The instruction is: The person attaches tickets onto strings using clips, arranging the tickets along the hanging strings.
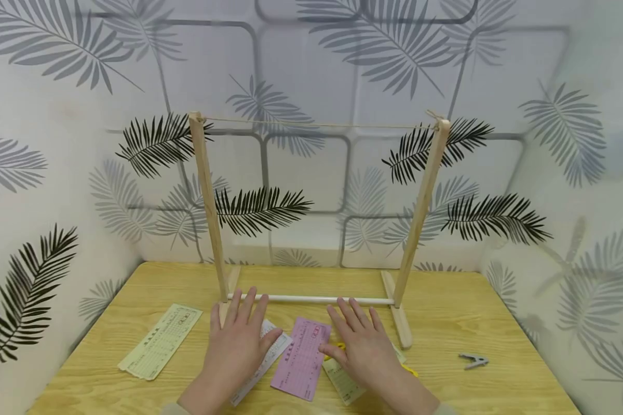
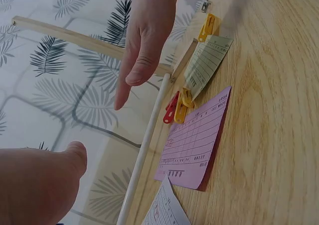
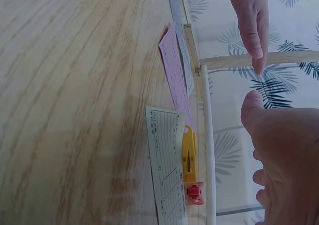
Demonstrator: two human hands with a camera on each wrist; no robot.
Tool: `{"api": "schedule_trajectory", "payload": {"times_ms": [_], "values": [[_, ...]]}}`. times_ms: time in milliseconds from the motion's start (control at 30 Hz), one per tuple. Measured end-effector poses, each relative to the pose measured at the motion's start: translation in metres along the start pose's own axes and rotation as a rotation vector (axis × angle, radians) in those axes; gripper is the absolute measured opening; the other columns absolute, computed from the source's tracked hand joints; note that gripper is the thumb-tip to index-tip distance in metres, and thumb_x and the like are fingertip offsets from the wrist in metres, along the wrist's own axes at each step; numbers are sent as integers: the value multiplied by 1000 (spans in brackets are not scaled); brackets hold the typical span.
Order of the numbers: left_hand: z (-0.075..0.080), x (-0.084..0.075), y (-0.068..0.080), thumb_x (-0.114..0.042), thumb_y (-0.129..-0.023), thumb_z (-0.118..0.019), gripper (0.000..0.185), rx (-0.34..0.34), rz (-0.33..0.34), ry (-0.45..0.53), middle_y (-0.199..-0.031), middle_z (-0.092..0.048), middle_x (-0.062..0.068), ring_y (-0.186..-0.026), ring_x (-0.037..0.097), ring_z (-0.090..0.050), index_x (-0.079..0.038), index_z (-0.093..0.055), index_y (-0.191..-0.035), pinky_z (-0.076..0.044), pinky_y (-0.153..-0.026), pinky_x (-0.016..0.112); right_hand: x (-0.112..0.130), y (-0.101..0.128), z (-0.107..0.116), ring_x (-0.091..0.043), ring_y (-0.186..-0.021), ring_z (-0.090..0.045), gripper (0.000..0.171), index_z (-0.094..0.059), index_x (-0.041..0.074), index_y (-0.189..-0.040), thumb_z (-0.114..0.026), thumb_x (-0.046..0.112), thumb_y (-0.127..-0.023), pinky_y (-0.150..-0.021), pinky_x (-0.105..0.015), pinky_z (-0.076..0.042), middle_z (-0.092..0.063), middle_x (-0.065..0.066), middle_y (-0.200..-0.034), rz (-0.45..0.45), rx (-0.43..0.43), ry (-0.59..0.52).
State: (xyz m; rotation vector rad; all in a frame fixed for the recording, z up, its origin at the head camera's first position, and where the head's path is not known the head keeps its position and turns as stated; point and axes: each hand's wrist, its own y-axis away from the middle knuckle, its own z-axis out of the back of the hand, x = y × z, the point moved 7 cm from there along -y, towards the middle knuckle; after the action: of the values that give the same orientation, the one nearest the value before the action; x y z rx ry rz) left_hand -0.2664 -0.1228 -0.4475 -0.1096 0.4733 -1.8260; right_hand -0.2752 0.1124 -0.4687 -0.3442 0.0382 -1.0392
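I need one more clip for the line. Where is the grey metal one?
In the head view the small grey metal clip lies alone on the wooden table, at the person's right, beyond the wooden rack's right foot and the right hand.

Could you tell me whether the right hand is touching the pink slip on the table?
Cannot tell. In the head view the right hand overlaps the edge of the pink slip, but no view shows contact or a gap plainly.

Left hand (image 1: 240, 341): palm down, fingers (image 1: 246, 305) straight and spread, holding nothing.
Right hand (image 1: 364, 344): palm down, fingers straight, slightly spread, holding nothing.
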Motion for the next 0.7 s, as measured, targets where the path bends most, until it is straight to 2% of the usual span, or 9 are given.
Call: {"api": "schedule_trajectory", "payload": {"times_ms": [200, 433, 700], "values": [[-1, 11, 1, -53, -108, -67, 75, 10, 29, 7, -173, -39, 24, -161, 52, -28, -6, -51, -163, -14, -122, 83, -6, -1, -11, -44, -159, -37, 82, -47, 10, -167, -51, 68, -109, -122, -73, -30, -41, -18, -173, 24, -32, -8], [-4, 26, 2, -53, -108, -67, 75, 20, 71, -14, -172, -40, 24, -159, 52, -31, -6, -51, -164, -16, -121, 83, -6, -2, -7, -46, -159, -35, 77, -48, 8, -166, -67, 55, -107, -124, -73, -27, -42, -19, -172, -16, 18, -64], [-2, 40, 7, -50, -108, -71, 73, 5, 96, -17, -169, -44, 26, -157, 53, -35, -5, -52, -162, -19, -119, 85, -9, -2, -9, -45, -158, -39, 78, -51, 7, -164, -72, 53, -104, -123, -74, -28, -45, -19, -170, 4, 13, -102]]}}
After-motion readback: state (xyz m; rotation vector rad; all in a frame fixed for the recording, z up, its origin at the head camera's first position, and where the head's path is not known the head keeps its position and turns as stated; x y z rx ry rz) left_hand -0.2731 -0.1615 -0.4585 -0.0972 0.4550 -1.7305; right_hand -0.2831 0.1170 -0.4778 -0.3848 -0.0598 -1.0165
